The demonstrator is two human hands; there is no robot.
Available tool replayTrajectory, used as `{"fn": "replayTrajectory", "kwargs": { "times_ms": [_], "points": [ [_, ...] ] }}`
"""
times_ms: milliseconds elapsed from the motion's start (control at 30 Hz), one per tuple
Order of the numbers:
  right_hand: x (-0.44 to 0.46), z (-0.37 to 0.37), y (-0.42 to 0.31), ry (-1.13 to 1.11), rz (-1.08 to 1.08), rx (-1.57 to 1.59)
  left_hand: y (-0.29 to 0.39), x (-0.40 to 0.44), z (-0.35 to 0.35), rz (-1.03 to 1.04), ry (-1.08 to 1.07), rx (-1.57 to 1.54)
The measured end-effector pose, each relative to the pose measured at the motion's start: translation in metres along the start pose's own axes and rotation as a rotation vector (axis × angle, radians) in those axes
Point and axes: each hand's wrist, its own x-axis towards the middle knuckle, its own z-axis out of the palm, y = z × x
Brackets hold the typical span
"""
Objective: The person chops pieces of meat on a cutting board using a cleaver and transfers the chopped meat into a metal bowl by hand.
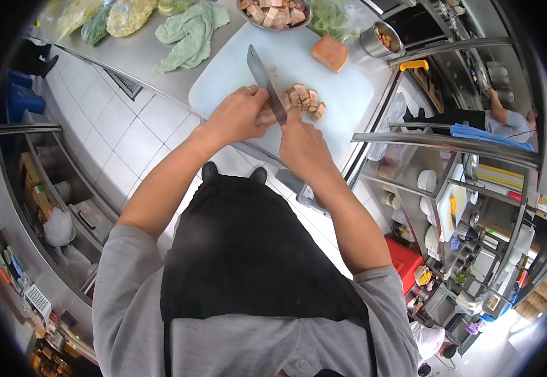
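One strip of meat (pixel 265 117), pinkish brown, lies on one board (pixel 352 94) under the left hand (pixel 239 114), which holds it; the right hand (pixel 305 146) grips one knife (pixel 261 74). To the right are several pieces (pixel 305 99) (they overlap, I cannot count exactly) and, farther, one block (pixel 330 53). Beyond: one bowl (pixel 284 29) of meat cubes (pixel 278 15), one pot (pixel 374 46) of brown bits (pixel 384 39).

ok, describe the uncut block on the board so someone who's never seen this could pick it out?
Find the big pale cutting board on the steel counter. Toward its far right corner, near the metal pot, lies a reddish-brown block. Unlike the small cut pieces beside the knife, it is one large chunk, lying apart from both hands.
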Motion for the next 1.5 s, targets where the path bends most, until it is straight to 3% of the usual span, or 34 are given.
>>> {"fn": "replayTrajectory", "kwargs": {
  "times_ms": [200, 300, 433, 533, 733, 933, 1067, 1267, 1500],
  "points": [
    [0.031, 0.037, -0.001, 0.031, 0.044, -0.017, -0.003, -0.003, 0.008, -0.041, 0.014, -0.041],
    [0.040, 0.046, 0.020, 0.228, -0.068, 0.102, -0.003, -0.010, 0.011, -0.067, 0.059, -0.089],
    [0.035, 0.026, 0.029, 0.309, -0.200, 0.010, -0.003, -0.003, 0.006, -0.041, 0.143, -0.159],
    [0.008, 0.007, 0.011, 0.251, -0.063, 0.045, -0.004, -0.009, 0.002, -0.020, 0.136, -0.154],
    [-0.007, 0.005, 0.002, 0.046, 0.005, 0.082, -0.007, -0.006, 0.001, 0.011, 0.093, -0.140],
    [0.008, 0.016, 0.002, 0.036, 0.034, 0.029, -0.011, -0.004, 0.004, 0.026, 0.110, -0.132],
    [0.040, 0.048, 0.013, 0.175, -0.080, 0.092, -0.012, -0.008, 0.008, 0.009, 0.079, -0.162],
    [0.032, 0.028, 0.020, 0.235, -0.140, 0.047, -0.006, -0.022, 0.006, 0.006, 0.175, -0.291],
    [-0.009, 0.009, 0.000, 0.083, -0.045, 0.047, -0.015, -0.023, 0.012, 0.062, 0.178, -0.175]
  ]
}}
